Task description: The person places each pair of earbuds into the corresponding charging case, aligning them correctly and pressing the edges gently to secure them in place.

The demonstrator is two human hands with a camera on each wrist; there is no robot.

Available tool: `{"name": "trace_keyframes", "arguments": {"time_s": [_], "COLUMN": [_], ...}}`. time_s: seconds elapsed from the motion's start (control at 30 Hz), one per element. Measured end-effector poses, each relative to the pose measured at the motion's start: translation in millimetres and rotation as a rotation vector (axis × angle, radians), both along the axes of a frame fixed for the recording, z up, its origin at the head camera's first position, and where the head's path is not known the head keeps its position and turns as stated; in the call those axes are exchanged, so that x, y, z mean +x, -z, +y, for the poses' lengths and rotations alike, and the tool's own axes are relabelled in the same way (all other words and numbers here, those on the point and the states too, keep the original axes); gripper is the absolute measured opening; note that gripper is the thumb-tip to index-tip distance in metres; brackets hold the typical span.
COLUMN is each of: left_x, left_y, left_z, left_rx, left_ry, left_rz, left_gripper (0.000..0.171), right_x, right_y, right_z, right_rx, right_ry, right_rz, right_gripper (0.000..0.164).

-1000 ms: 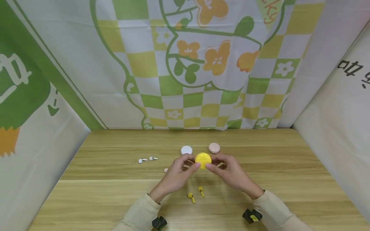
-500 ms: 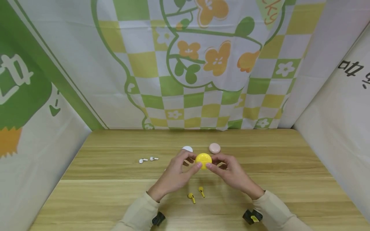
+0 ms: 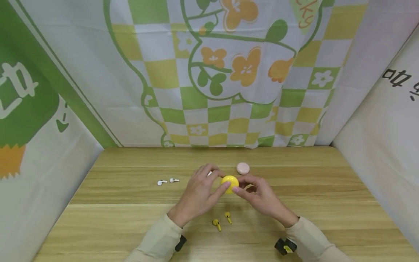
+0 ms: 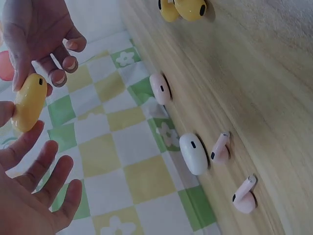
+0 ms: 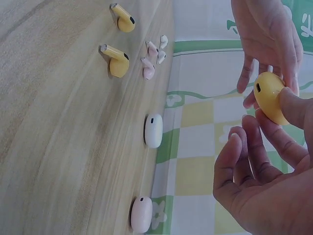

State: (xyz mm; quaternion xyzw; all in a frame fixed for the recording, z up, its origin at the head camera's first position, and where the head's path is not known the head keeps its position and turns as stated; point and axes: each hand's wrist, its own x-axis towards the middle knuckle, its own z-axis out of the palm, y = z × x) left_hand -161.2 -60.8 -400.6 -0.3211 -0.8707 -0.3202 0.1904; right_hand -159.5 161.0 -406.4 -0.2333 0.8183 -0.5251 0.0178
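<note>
A round yellow earbud case [image 3: 230, 179] is held up over the table between both hands, its lid closed. My right hand [image 3: 262, 195] pinches its right side with thumb and index finger, the other fingers loosely bent. On the left side, my left hand [image 3: 198, 191] has its thumb on the case's face and its index finger at the edge, while the remaining fingers spread away. A small dark port shows on the yellow shell [image 4: 30, 104] in the left wrist view. Below the hands lie two yellow earbuds [image 3: 217, 224], apart from each other.
A pale pink case [image 3: 243, 168] sits behind the hands. The white case [image 5: 154, 130] is mostly covered by the left hand in the head view. Two white earbuds [image 3: 168, 181] lie to the left; two pink earbuds [image 4: 244, 196] show in the wrist views. A patterned curtain [image 3: 209, 120] hangs behind the wooden table.
The left hand has shifted up and spread its fingers, now covering most of the white case, and its thumb has slid further onto the yellow case. The right hand stays nearly still.
</note>
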Motion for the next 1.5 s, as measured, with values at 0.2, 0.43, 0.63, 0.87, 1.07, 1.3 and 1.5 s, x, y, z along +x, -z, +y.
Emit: {"name": "trace_keyframes", "arguments": {"time_s": [0.2,0.43,0.63,0.87,1.07,1.3,1.5], "left_x": [0.1,0.5,1.1,2.4,3.3,3.7,2.8], "left_y": [1.4,3.1,3.3,3.2,2.0,-0.1,-2.0], "left_z": [0.2,0.9,0.7,1.5,2.9,4.2,3.9], "left_rx": [-0.007,0.025,0.045,0.065,0.075,0.090,0.106], "left_ry": [0.017,0.039,0.046,0.045,0.034,0.011,-0.003], "left_rz": [0.043,0.023,0.011,-0.009,-0.031,-0.090,-0.173], "left_gripper": [0.028,0.025,0.024,0.021,0.020,0.023,0.030], "right_x": [-0.1,-0.5,-1.2,-1.0,-0.5,-0.7,-0.4], "right_y": [2.1,4.1,4.4,4.0,3.8,4.4,5.5], "right_z": [0.3,0.1,0.2,0.9,2.2,3.0,3.4], "right_rx": [-0.003,-0.014,-0.018,-0.019,-0.024,-0.032,-0.028], "right_ry": [-0.015,-0.048,-0.079,-0.097,-0.094,-0.101,-0.103], "right_rz": [0.004,0.008,-0.005,0.004,0.015,0.013,0.009], "right_gripper": [0.016,0.019,0.022,0.018,0.017,0.019,0.019]}}
